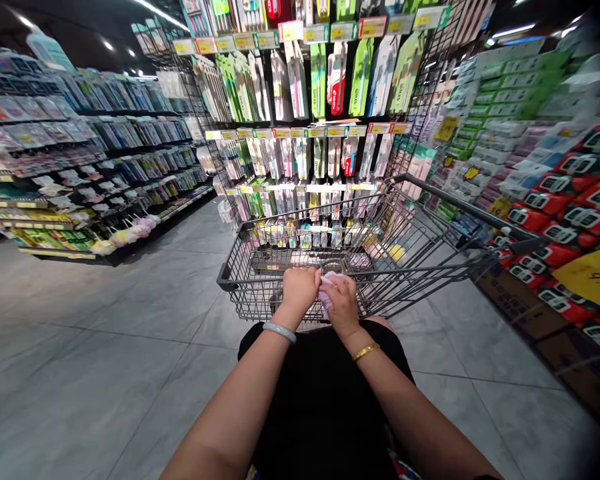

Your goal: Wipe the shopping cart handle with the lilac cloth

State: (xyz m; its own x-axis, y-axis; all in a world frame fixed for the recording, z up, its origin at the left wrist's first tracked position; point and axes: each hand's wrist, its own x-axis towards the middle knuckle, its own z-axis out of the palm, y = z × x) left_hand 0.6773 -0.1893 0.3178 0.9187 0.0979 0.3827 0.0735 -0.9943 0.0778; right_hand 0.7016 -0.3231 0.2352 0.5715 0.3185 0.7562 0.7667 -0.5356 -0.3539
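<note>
Both my hands are held together in front of me, over the near end of a grey wire shopping cart [260,230]. My left hand [299,288] is closed in a fist; a pale jade bangle sits on that wrist. My right hand [341,303], with a gold bracelet on its wrist, is curled around a small pale pink item [326,293] held between the two hands. I cannot make out what the pink item is. The cart's basket shows little inside apart from something yellow at its right side.
A rack of hanging toothbrush packs [320,100] stands straight ahead beyond the cart. Stacked red and white boxes [575,207] line the right, close to the cart's handle. Long shelves of packaged goods [80,153] run along the left aisle. Grey tiled floor [105,333] spreads left.
</note>
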